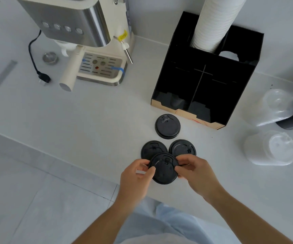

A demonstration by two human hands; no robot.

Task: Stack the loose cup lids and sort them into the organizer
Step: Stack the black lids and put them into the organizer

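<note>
Head view: round black plastic cup lid [163, 170] pinched by left grip [136, 176] and right grip [195, 171]; three loose lids unstacked, black cardboard organizer [207, 80] unfilled.

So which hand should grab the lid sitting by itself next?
Probably the right hand. Both hands hold the near lid, but the lone lid lies up and slightly right, nearer the right hand than the left hand, and closest to the organizer.
</note>
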